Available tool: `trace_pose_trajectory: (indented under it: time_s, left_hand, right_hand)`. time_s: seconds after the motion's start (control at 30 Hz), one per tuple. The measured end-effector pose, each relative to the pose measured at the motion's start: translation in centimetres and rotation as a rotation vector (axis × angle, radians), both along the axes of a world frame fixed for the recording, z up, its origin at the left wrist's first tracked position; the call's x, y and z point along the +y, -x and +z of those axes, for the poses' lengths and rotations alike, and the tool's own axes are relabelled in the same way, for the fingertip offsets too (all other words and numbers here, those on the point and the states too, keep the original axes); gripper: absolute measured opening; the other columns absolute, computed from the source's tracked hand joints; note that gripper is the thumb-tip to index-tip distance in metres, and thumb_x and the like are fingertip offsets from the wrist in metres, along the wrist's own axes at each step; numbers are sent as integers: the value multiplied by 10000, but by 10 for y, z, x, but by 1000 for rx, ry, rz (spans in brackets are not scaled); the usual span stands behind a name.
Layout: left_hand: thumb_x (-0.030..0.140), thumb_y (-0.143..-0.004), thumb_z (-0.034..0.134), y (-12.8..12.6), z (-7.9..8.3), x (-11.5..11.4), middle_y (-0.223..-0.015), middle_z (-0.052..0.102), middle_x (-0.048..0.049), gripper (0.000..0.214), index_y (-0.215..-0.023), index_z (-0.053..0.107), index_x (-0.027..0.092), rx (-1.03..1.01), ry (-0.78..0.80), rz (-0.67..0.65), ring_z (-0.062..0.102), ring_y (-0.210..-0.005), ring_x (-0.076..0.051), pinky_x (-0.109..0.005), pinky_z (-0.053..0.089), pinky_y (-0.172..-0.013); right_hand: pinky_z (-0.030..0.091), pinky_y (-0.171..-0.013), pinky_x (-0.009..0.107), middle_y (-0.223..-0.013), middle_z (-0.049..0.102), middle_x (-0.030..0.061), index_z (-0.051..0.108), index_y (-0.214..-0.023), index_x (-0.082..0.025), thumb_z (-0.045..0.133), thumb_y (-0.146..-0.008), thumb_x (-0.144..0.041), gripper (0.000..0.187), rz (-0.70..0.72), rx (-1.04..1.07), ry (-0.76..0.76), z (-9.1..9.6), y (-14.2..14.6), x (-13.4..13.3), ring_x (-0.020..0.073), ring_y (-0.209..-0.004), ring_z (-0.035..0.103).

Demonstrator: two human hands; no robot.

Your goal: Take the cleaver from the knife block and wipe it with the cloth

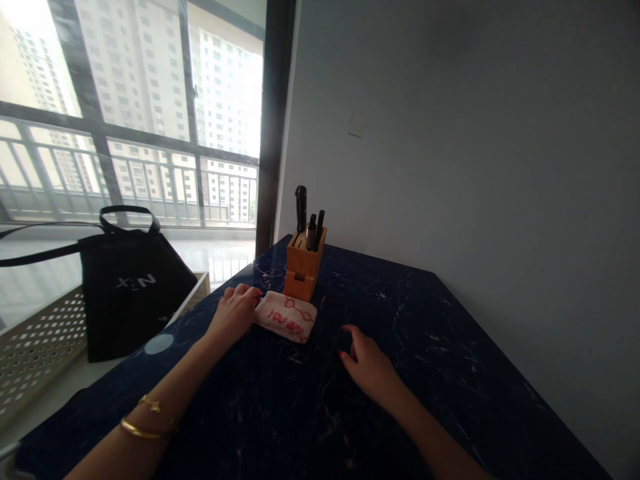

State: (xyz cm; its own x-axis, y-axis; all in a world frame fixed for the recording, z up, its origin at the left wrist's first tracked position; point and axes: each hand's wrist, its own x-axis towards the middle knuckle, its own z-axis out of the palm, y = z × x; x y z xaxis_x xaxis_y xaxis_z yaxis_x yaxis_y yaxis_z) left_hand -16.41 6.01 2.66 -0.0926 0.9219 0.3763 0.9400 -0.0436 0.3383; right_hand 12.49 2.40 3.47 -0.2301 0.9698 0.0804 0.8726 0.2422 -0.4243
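Observation:
A folded white towel with red lettering and a red line drawing lies on the dark blue marbled table. My left hand is at the towel's left edge, its fingers curled with the fingertips against the cloth; the thumb is mostly hidden. To the right of the towel, apart from it, my right hand hovers over or rests on the tabletop, thumb and fingers parted and nothing between them. Right behind the towel stands a wooden knife block holding black-handled tools, among them a tall knife handle.
At the left, a black bag with white letters sits in a perforated beige basket beside the table. A grey wall borders the table's back and right side. A large window fills the left background.

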Motion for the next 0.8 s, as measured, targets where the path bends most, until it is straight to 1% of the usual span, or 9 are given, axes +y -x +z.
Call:
trace_pose_trajectory:
  time_s: [0.13, 0.23, 0.3, 0.33, 0.4, 0.47, 0.6, 0.7, 0.8]
  left_hand:
    - [249, -860, 321, -22, 14, -7, -1062, 527, -84, 293, -1059, 529, 193, 19, -127, -106, 460, -983, -237, -389, 312, -919]
    - [225, -873, 301, -58, 30, -23, -1081, 534, -33, 315, -1155, 443, 225, 31, -158, -331, 460, -1007, -192, -319, 336, -916]
    - [203, -867, 321, -85, 37, -34, -1060, 555, -22, 311, -1143, 460, 243, 37, -139, -516, 477, -995, -189, -314, 360, -888]
    - [199, -863, 340, -98, 38, -39, -1072, 555, -5, 312, -1143, 463, 262, 46, -132, -577, 476, -1007, -175, -295, 361, -895]
    - [180, -851, 370, -121, 36, -47, -1153, 526, -14, 332, -1167, 449, 249, 77, -92, -816, 443, -1081, -172, -294, 339, -927]
    - [185, -852, 383, -138, 30, -53, -1215, 496, -20, 339, -1182, 438, 243, 142, -53, -936, 408, -1135, -179, -310, 317, -945]
    - [270, -863, 399, -158, 18, -59, -1109, 562, -26, 250, -1094, 490, 240, 223, -44, -981, 498, -1014, -176, -297, 357, -852]
    - [323, -880, 357, -162, 13, -63, -863, 619, -18, 220, -910, 542, 210, 287, -35, -940, 564, -800, -158, -273, 377, -717]
    - [343, -893, 307, -158, 9, -64, -731, 621, -5, 284, -801, 529, 191, 315, -9, -919, 580, -666, -140, -242, 359, -592]
  right_hand:
    - [396, -633, 264, -790, 593, 24, 434, -1165, -270, 410, -792, -267, 374, -17, 50, 96, -6, -38, -15, 169, -761, 567]
    - [371, -559, 234, -692, 563, -8, 445, -1124, -239, 384, -809, -251, 321, -10, 131, 191, -12, -57, -18, 128, -621, 549]
    - [350, -519, 221, -639, 532, -26, 436, -1132, -227, 373, -814, -227, 324, -21, 176, 241, -15, -64, -18, 106, -548, 515]
    - [340, -502, 217, -609, 514, -36, 419, -1155, -224, 368, -816, -217, 342, -26, 199, 260, -16, -65, -17, 99, -514, 493]
    - [324, -481, 212, -552, 475, -55, 375, -1207, -216, 368, -819, -209, 387, -20, 255, 285, -18, -66, -17, 90, -468, 449]
    - [311, -471, 207, -523, 443, -69, 341, -1236, -209, 390, -817, -218, 422, 1, 324, 291, -20, -68, -17, 87, -457, 423]
    - [268, -443, 191, -513, 393, -85, 379, -1171, -210, 427, -811, -266, 368, 23, 463, 309, -24, -71, -21, 77, -450, 370]
    - [200, -413, 193, -493, 337, -89, 490, -925, -184, 441, -808, -362, 219, 77, 481, 365, -24, -70, -23, 65, -433, 287]
    - [212, -436, 196, -519, 373, -65, 498, -710, -162, 440, -798, -444, 301, 130, 449, 362, -21, -67, -25, 65, -471, 299]
